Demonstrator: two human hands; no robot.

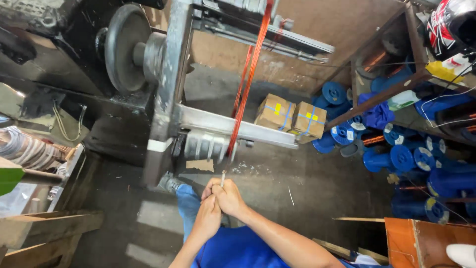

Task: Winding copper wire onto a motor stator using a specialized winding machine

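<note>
My left hand (pixel 207 218) and my right hand (pixel 229 198) are pressed together in front of me, both closed around a thin white stick-like piece (pixel 222 177) that pokes up from between the fingers. Just above them a band of copper wire (pixel 243 99) runs steeply down from the top of a grey metal winding machine (pixel 171 74) to a ribbed roller (pixel 203 144). My knees in blue cloth (pixel 233 248) show below the hands. What the stick is cannot be told.
A large grey flywheel (pixel 124 47) sits on the machine's left. Two taped cardboard boxes (pixel 292 119) lie on the concrete floor. Several blue spools (pixel 396 149) crowd a rack at right, a helmet (pixel 451 25) above. Wooden boards (pixel 44 228) lie at lower left.
</note>
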